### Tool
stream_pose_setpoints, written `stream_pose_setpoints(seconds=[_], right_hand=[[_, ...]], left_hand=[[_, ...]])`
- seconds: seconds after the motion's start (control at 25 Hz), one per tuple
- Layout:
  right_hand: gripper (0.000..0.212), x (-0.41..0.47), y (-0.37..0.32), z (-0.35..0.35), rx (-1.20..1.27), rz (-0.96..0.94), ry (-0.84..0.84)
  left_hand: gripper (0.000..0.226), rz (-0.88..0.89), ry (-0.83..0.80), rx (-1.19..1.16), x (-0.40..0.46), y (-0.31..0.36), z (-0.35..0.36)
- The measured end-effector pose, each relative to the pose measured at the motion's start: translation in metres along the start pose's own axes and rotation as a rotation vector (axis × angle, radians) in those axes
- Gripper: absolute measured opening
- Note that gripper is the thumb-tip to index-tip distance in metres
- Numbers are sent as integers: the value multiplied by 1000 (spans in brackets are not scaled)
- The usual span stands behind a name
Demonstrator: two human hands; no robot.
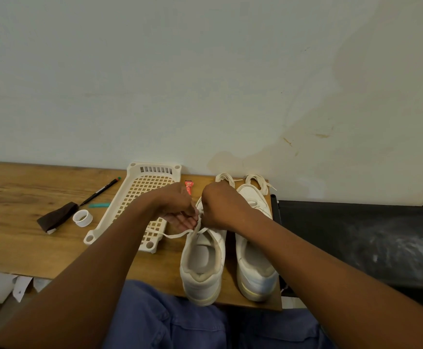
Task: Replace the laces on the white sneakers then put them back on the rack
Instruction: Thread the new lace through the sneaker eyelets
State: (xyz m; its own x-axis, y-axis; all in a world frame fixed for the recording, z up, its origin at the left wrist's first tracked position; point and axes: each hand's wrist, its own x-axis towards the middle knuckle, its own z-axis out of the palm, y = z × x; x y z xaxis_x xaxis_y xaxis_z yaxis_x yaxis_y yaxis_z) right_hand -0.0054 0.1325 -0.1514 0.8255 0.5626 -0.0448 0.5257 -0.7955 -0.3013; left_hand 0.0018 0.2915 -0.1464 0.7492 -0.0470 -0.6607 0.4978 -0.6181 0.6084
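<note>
A pale wall [205, 71] fills the upper half of your view, stained yellowish toward the right. Below it runs a wooden table [16, 235], its near edge just above your blue-trousered lap [170, 321]. To the right, touching the table's end, sits a black surface [369, 243] that closes off that side.

On the table, a cream plastic rack [139, 192] lies flat and angled, its far end against the wall; your left forearm crosses over its near right corner. Just right of it stand two white sneakers, heels toward you, side by side. The left sneaker [202, 265] overhangs the table's near edge a little; the right sneaker [255, 263] sits close to the table's right end.

Your left hand [180, 210] and right hand [220, 207] meet over the left sneaker's tongue area. Both have curled fingers pinching a white lace [177, 234], which trails left across the rack's corner. Loose laces [258, 181] are heaped by the wall beyond the sneakers' toes.

Left of the rack, bare wood stretches to the frame edge, broken by a brown pouch [56, 217], a white ring [82, 217], a black pen [99, 192] and a teal cap [99, 205]. A small orange tube [189, 187] lies between rack and sneakers.
</note>
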Motion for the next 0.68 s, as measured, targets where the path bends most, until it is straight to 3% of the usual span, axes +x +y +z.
stream_pose_setpoints(seconds=[0.44,0.68], right_hand=[[49,3,8,4,77,75,-40],[25,6,13,11,129,56,-35]], left_hand=[[11,93,-3,38,-9,-2,-2],[11,133,8,16,-10,-5,-1]])
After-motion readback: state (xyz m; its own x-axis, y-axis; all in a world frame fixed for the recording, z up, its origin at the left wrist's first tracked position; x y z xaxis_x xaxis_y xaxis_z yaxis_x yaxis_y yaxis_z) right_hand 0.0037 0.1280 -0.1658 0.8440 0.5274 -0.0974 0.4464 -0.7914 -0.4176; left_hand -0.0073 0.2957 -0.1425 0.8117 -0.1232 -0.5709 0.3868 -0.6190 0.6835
